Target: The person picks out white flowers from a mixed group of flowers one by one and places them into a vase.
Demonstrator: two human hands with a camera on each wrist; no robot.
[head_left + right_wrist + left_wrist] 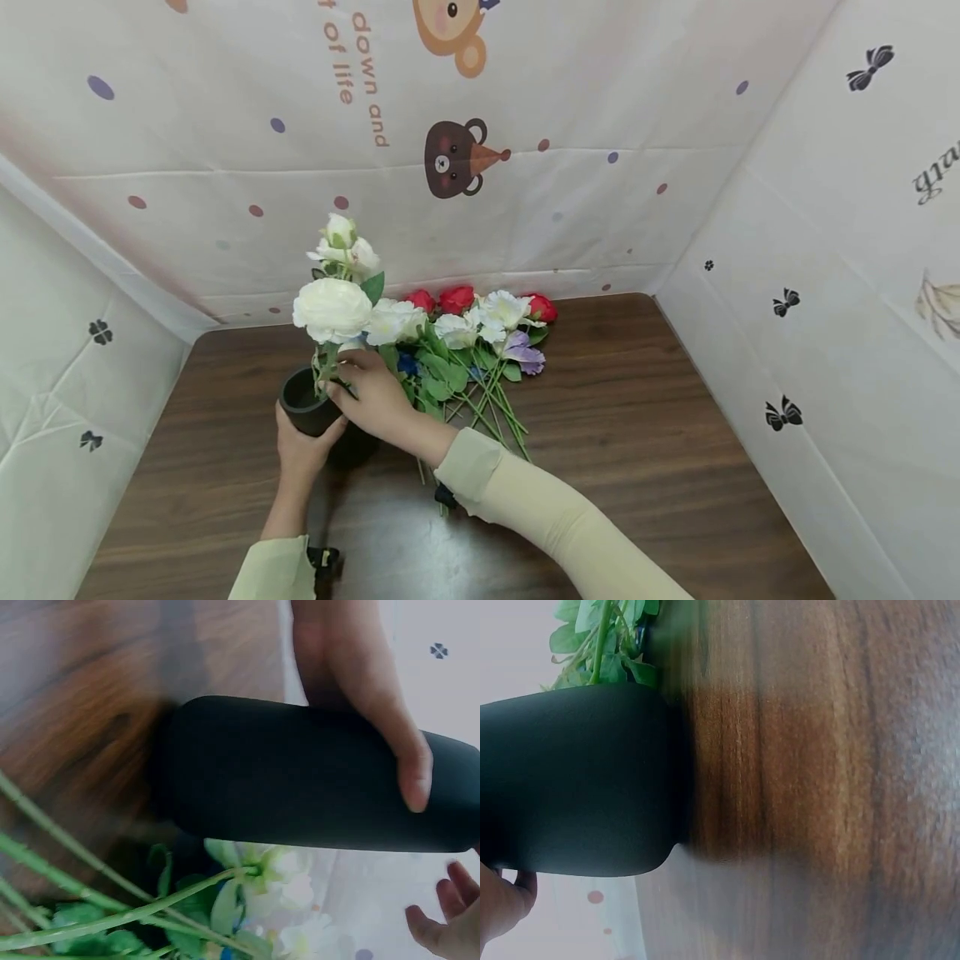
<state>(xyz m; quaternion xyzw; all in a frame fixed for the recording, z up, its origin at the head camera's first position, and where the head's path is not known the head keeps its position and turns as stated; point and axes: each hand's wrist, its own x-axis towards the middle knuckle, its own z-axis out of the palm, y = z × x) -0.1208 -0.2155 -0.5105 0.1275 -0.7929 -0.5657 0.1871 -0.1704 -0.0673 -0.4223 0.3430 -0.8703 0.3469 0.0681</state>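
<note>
A tall black vase stands upright at the left of the wooden table. My left hand grips it just below the rim, thumb along the near side; the right wrist view shows that thumb across the vase wall. Over the vase mouth, my right hand pinches the stem of a white rose spray with a large bloom and smaller ones above. The lower stem is hidden by fingers and rim. In the left wrist view the vase fills the left side, its base on the table.
Right of the vase lies a heap of artificial flowers: red roses, white blooms and a purple one. Their green stems point toward the near side. Printed cloth walls enclose the table's back and sides.
</note>
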